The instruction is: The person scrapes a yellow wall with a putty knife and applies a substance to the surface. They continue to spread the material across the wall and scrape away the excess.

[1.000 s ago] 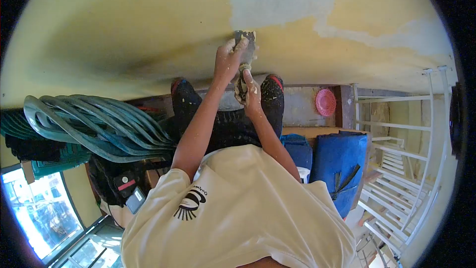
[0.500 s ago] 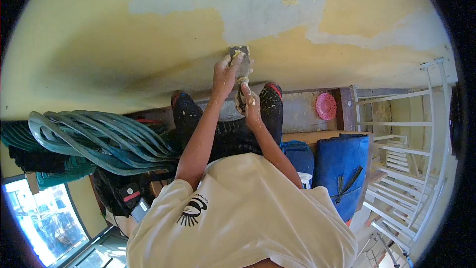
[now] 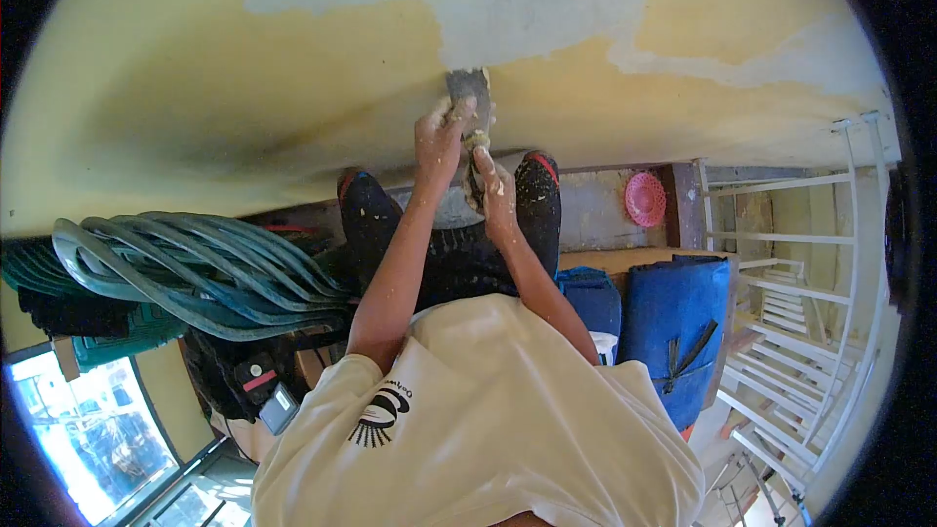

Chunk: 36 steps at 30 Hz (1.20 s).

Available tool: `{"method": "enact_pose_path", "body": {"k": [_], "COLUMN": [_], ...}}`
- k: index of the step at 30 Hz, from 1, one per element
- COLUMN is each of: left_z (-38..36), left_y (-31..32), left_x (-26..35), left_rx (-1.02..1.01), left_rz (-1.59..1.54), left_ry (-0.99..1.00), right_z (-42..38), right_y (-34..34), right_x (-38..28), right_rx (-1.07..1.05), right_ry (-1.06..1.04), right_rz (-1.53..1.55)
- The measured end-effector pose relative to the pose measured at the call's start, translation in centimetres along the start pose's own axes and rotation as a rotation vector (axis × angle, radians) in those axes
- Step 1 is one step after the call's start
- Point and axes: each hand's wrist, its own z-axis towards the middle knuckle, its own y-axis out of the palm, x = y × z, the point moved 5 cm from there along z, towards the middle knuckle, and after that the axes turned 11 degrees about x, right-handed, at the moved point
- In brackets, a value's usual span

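Note:
A putty knife (image 3: 469, 85) with a wide grey blade points up toward the wall, its neck and handle smeared with pale filler. My right hand (image 3: 499, 199) is wrapped round its handle. My left hand (image 3: 438, 144) grips the blade from the left side, fingers lying across its lower part. Dabs of filler cling to both hands. The blade's tip overlaps the wall (image 3: 293, 88) in this view, below a whitish patch on the yellow paint.
Stacked green plastic chairs (image 3: 195, 268) stand at left. A pink basket (image 3: 644, 199) sits near the wall's foot at right, with a blue wrapped bundle (image 3: 675, 332) closer to me. White metal racks (image 3: 847, 234) line the far right. My knees are close to the wall.
Both hands and the putty knife have moved slightly up toward the wall. The yellowish filler on the blade's face is mostly gone, and more of the grey metal shows.

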Motion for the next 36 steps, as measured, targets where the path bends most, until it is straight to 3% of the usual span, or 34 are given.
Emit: {"method": "enact_pose_path", "body": {"k": [6, 10, 14, 17, 20, 21, 22, 23, 24, 27, 30, 35, 36], "left_z": [0.4, 0.1, 0.9, 0.2, 0.5, 0.9, 0.8, 0.7, 0.7, 0.7, 0.7, 1.0, 1.4], "left_y": [0.3, 0.4, 0.0, 0.1, 0.1, 0.0, 0.0, 0.1, 0.4, 0.2, 0.0, -0.2, -0.3], "left_x": [-0.1, 0.5, -1.2, 0.9, -0.7, -0.8, -1.4, -1.7, -1.6, -1.2, 0.1, -1.7, -3.0], "left_rx": [-0.039, -0.039, -0.045, -0.003, -0.019, 0.004, 0.004, 0.002, -0.001, -0.024, 0.011, 0.016, 0.032], "left_rz": [0.066, 0.013, 0.05, 0.279, 0.004, 0.087, 0.038, -0.01, -0.059, 0.095, 0.006, 0.038, 0.079], "left_ry": [0.023, -0.014, -0.012, 0.106, -0.063, 0.03, -0.003, -0.03, -0.055, -0.011, 0.001, -0.009, 0.041], "right_z": [0.9, 0.8, 1.0, 1.8, 0.0, 0.5, 0.5, 0.2, 0.4, 0.9, 0.7, 1.0, 1.8], "right_y": [-0.1, -0.4, -0.3, 0.1, -0.4, -0.3, -0.2, -0.2, -0.3, -0.2, 0.3, 0.1, -0.3], "right_x": [1.3, -0.1, 1.3, 2.0, 0.5, 0.3, -0.3, -0.4, 0.0, 0.9, 0.0, 2.0, 2.4], "right_rx": [0.071, 0.087, -0.016, 0.077, 0.023, 0.048, 0.071, 0.027, 0.049, 0.105, 0.054, 0.026, 0.031], "right_ry": [0.028, -0.164, 0.03, 0.015, 0.023, -0.022, -0.072, 0.053, 0.033, -0.002, -0.101, 0.122, 0.046], "right_rz": [0.006, -0.051, -0.008, 0.031, 0.049, 0.04, 0.033, 0.036, 0.031, 0.021, 0.079, 0.052, 0.029]}}
